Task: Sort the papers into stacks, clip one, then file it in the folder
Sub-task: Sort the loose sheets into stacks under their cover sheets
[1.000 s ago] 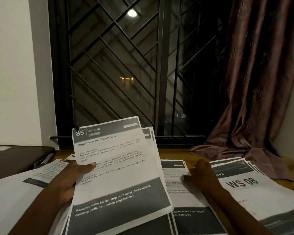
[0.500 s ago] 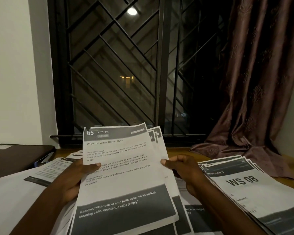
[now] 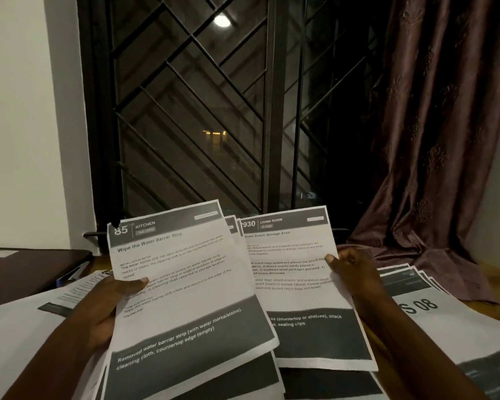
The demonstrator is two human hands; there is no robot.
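Note:
My left hand (image 3: 107, 307) holds a bundle of printed sheets upright in front of me; the top one is the "85 Kitchen" sheet (image 3: 179, 284), with my thumb on its left edge. My right hand (image 3: 350, 269) pinches the right edge of a single "930 Living Room" sheet (image 3: 298, 284), which sticks out to the right from behind the bundle. A stack topped by a "WS 08" sheet (image 3: 433, 310) lies on the wooden table at the right. More white papers (image 3: 18, 336) lie at the left. A dark folder (image 3: 26, 269) rests at the far left.
A barred window (image 3: 214, 111) fills the wall ahead, and a brown curtain (image 3: 433, 168) hangs at the right, its hem spilling onto the wooden table (image 3: 497, 275). A blue pen or clip edge (image 3: 70, 274) shows beside the folder.
My right hand left the sheets on the table, rose to the bundle and drew the Living Room sheet out to the right. The bundle has shifted slightly right.

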